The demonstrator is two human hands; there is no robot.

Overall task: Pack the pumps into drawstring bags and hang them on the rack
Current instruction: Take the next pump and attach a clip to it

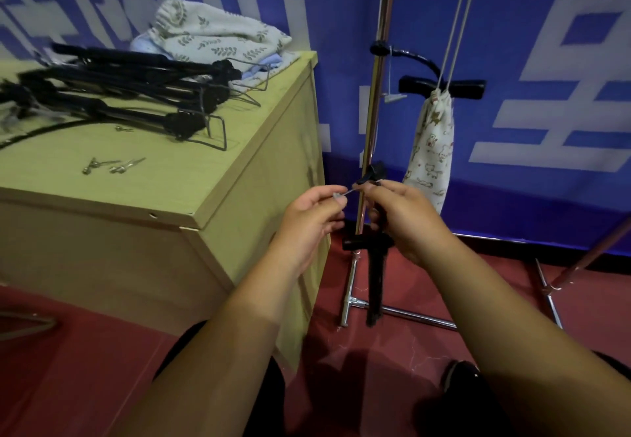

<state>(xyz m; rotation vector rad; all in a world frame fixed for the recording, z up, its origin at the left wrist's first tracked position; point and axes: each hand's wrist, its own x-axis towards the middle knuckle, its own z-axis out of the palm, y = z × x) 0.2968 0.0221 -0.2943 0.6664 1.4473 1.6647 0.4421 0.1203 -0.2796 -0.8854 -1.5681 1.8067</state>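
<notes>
My right hand [406,218] grips a black pump [375,266] upright in front of me, its handle bar sticking out below my fist. My left hand [314,211] pinches a small metal needle [351,190] at the pump's top end. Several more black pumps [136,85] lie piled on the wooden table [191,177] at the left. Folded drawstring bags [211,37] with a leaf print sit at the table's far corner. One printed bag [433,143] with a pump handle sticking out of it hangs by its cords from the metal rack [379,61].
Two loose metal needles [112,165] lie near the table's front edge. The rack's chrome feet [403,313] spread over the red floor. A blue and white banner covers the wall behind. My dark shoe [461,378] shows at the bottom right.
</notes>
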